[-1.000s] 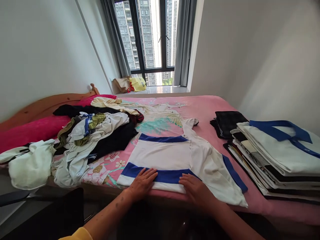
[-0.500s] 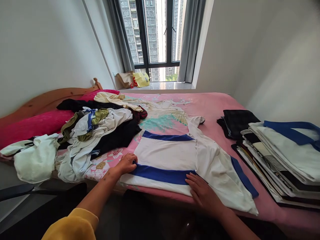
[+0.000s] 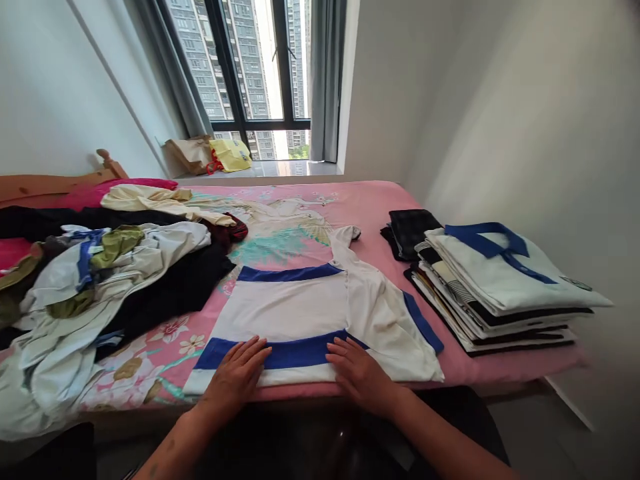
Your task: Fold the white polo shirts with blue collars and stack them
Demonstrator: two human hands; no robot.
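A white shirt with blue bands lies spread on the bed near its front edge. One side of it is folded over, so a blue band runs along the near side and another along the far side. Its sleeves reach out to the right. My left hand rests flat on the near blue band toward the left, fingers extended. On the same band, farther right, my right hand lies with its fingers stretched out. Neither hand grips the cloth.
A heap of loose clothes covers the bed's left side. Folded clothes are stacked at the right, a white shirt with blue collar on top. Behind them sits a smaller dark pile. Bags stand on the windowsill.
My view has turned to the right. My left hand has let go of the shirt's left edge and moved right along the blue band, now lying flat. My right hand stays on the band.
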